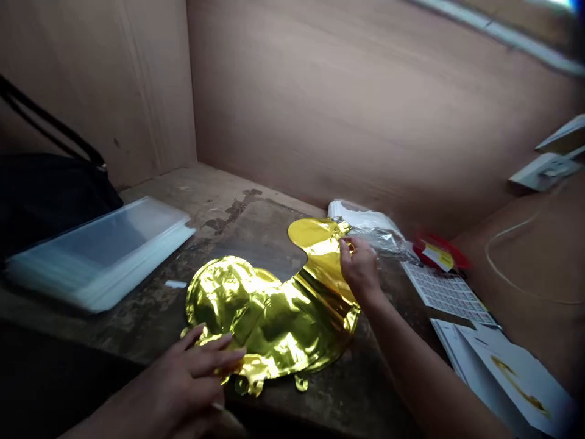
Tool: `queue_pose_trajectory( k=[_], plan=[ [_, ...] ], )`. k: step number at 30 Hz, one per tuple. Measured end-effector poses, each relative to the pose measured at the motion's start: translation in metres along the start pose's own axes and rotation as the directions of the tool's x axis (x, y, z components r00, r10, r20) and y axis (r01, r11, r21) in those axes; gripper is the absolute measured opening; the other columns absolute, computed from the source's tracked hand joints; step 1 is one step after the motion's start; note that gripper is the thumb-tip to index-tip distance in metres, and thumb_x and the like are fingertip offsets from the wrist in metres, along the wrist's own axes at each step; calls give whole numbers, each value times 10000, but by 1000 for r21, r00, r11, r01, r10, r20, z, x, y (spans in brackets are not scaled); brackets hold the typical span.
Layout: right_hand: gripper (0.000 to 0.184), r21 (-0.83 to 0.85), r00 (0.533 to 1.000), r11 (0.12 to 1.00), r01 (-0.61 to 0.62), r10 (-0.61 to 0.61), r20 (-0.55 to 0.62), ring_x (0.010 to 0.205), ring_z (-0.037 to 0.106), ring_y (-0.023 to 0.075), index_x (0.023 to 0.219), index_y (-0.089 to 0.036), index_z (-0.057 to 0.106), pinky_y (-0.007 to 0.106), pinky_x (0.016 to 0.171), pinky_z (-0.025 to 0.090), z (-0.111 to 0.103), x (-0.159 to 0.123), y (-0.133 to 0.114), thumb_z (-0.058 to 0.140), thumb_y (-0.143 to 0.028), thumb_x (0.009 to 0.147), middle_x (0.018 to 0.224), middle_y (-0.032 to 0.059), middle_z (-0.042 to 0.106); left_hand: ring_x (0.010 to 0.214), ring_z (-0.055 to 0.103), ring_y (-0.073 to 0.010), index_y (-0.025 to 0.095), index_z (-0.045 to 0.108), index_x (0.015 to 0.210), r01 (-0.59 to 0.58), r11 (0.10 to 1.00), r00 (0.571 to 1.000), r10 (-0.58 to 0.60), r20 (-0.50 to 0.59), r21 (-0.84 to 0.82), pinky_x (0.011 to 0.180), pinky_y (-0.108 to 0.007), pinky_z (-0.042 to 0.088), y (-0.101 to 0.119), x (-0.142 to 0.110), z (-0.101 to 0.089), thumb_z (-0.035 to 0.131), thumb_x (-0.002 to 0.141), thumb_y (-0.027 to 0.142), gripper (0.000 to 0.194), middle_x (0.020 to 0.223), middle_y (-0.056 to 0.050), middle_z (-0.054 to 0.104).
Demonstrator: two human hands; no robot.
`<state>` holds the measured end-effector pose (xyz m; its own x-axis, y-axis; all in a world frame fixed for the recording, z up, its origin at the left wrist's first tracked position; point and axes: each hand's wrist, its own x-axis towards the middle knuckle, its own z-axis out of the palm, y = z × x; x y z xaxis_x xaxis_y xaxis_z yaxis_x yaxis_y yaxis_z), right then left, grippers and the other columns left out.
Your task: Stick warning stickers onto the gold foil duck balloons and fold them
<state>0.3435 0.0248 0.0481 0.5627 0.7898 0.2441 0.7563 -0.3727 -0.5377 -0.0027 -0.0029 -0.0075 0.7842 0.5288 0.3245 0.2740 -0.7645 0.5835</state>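
Observation:
A shiny gold foil balloon (pixel 292 323), flat and creased, with curved lobes and small tabs along its near edge, lies on the dark worn table. My left hand (pixel 192 369) rests on its near left part, fingers spread over the foil. At the balloon's far right part, my right hand (pixel 361 268) pinches the edge between thumb and fingers. That far end is a smooth, rounded strip curving to the left. Some of the foil under my left fingers is hidden.
Left stands a stack of clear plastic sleeves (pixel 105 256), beside a black bag (pixel 46 195). Behind my right hand lie a clear plastic packet (pixel 370 225) and a red item (pixel 441 250). Printed sheets (pixel 445 292) and white cards (pixel 507 372) line the right. Wooden panels (pixel 342 103) enclose the back.

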Motion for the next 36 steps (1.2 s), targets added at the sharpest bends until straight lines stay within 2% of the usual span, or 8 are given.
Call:
queue_pose_trajectory(
  k=[3, 6, 9, 13, 18, 21, 24, 36],
  plan=[
    [342, 166, 914, 966, 198, -243, 325, 947, 679, 205, 939, -235, 726, 310, 854, 526, -15, -76, -34, 451, -433, 980, 993, 35, 736, 1035, 677, -206, 279, 708, 873, 222, 922, 973, -231, 12, -318, 866, -264, 542, 19, -2, -15, 582, 886, 267, 127, 1191, -13, 699],
    [326, 385, 755, 834, 396, -534, 381, 909, 698, 221, 1118, -252, 681, 293, 762, 548, -26, -139, -53, 599, -468, 889, 1022, 45, 746, 793, 677, -165, 238, 706, 855, 469, 594, 818, -571, 69, -654, 656, -199, 545, 32, -2, -12, 585, 914, 400, 210, 856, -2, 718],
    [140, 390, 723, 872, 295, -470, 506, 672, 671, 177, 901, -232, 700, 240, 569, 502, -21, -165, -58, 645, -353, 859, 776, 13, 729, 712, 639, -143, 191, 696, 832, 507, 300, 718, -666, 204, -808, 617, -195, 523, 36, -7, 5, 635, 879, 465, 285, 763, 5, 696],
    [200, 331, 645, 943, 30, -271, 714, 563, 582, 135, 721, -208, 669, 209, 488, 425, -11, -157, -51, 610, -329, 870, 630, -15, 650, 754, 647, -153, 168, 699, 879, 477, 141, 685, -679, 266, -868, 665, -223, 532, 34, -16, 18, 724, 818, 429, 270, 807, -9, 715],
    [212, 286, 590, 951, 121, -301, 750, 607, 593, 158, 749, -203, 681, 241, 515, 449, -13, -145, -45, 603, -347, 884, 673, 3, 663, 705, 630, -125, 158, 701, 786, 503, 125, 660, -695, 286, -855, 666, -215, 519, 37, -17, 16, 754, 794, 364, 212, 752, 6, 705],
    [101, 170, 730, 844, 509, -528, 435, 797, 626, 228, 888, -214, 691, 361, 732, 499, -12, -150, -52, 620, -285, 883, 842, 44, 705, 664, 610, -110, 164, 694, 762, 507, 138, 650, -709, 273, -851, 630, -195, 495, 41, -14, 17, 744, 796, 362, 207, 710, 22, 689],
    [122, 154, 696, 718, 679, -696, 175, 921, 596, 244, 1005, -196, 663, 398, 838, 485, -5, -161, -66, 603, -225, 903, 959, 85, 684, 680, 618, -123, 171, 701, 794, 519, 143, 640, -719, 271, -843, 634, -204, 495, 45, -11, 18, 727, 803, 370, 201, 734, 14, 698],
    [79, 411, 731, 704, 580, -672, 118, 752, 590, 189, 880, -182, 702, 358, 700, 479, 18, -180, -76, 658, -121, 856, 813, 46, 710, 770, 617, -141, 201, 721, 812, 479, 341, 709, -694, 128, -809, 707, -208, 497, 46, -12, 21, 679, 830, 315, 123, 781, 16, 704]
  ],
)
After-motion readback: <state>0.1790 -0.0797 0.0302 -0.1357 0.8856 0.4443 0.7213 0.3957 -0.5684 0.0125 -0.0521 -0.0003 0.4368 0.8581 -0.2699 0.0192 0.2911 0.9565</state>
